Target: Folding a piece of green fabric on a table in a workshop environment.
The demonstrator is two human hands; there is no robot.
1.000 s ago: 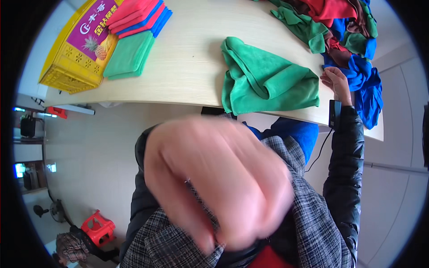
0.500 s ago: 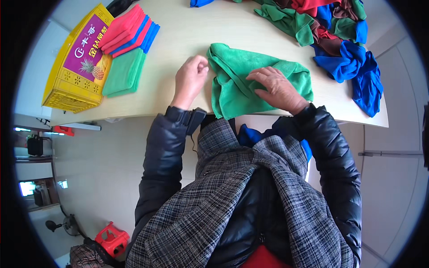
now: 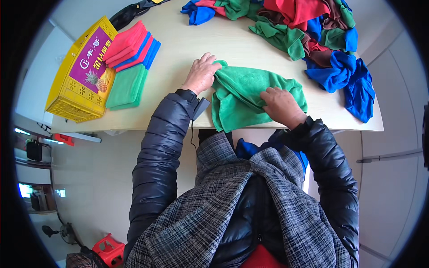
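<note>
Both my hands lie flat on the green cloth [image 3: 250, 96]: left hand [image 3: 202, 73] at its left edge, right hand [image 3: 281, 105] pressing its middle. Its long axis runs across the table [image 3: 187, 44].

A heap of loose cloths [image 3: 313, 31] at the upper right runs off the top of the frame, its full extent unseen. The right hand [image 3: 282, 106] covers part of the green towel [image 3: 243, 96], whose near edge droops over the table edge [image 3: 134, 127]. At upper left, stacked folded cloths [image 3: 132, 47] hide one side of the yellow crate [image 3: 76, 85]. A dark object [image 3: 134, 11] at the top edge is cut off. Small shapes at lower left are too blurred to tell.
</note>
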